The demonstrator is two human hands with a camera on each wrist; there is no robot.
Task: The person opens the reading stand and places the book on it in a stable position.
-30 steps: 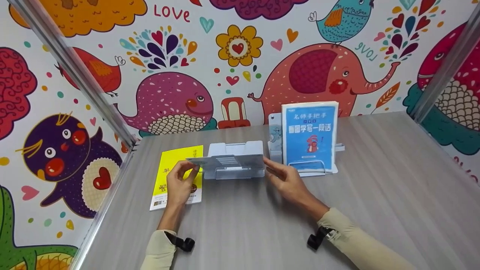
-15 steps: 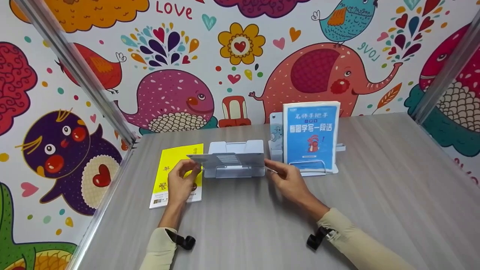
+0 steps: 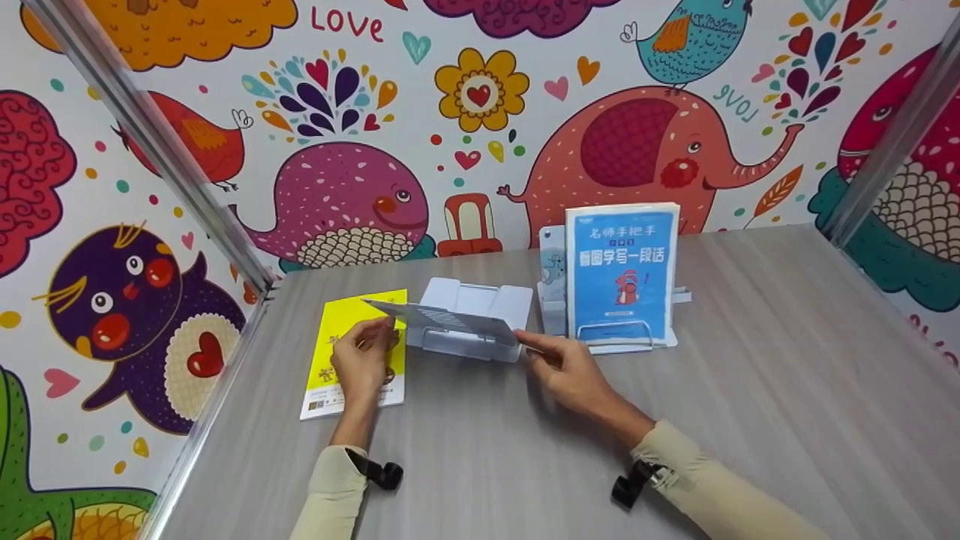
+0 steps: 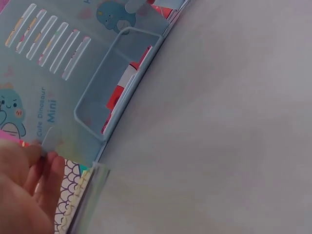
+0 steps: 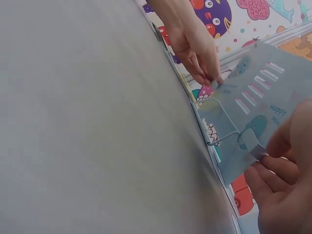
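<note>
A light-blue metal book stand (image 3: 480,324) stands on the table in front of me, turned so its right end is nearer. Slots and small dinosaurs mark its panel (image 4: 66,100), and a wire loop (image 4: 95,78) sits at the foot. My left hand (image 3: 362,364) pinches a small clip (image 4: 50,138) at the panel's left side between thumb and fingers. At the other end, my right hand (image 3: 576,379) holds a bent tab (image 5: 254,145) with thumb and fingers. Under the left hand lies a yellow book (image 3: 326,356), partly covered by it.
Right of the stand, a blue-covered book (image 3: 621,274) leans upright on another stand (image 3: 551,270), held by a wire loop. Behind the table rises a cartoon-printed wall (image 3: 480,187), with a metal post (image 3: 161,161) at the left corner.
The book stand has turned, its right end coming toward me and its left end of the panel shifting back. My right hand has moved slightly nearer and left with it.
</note>
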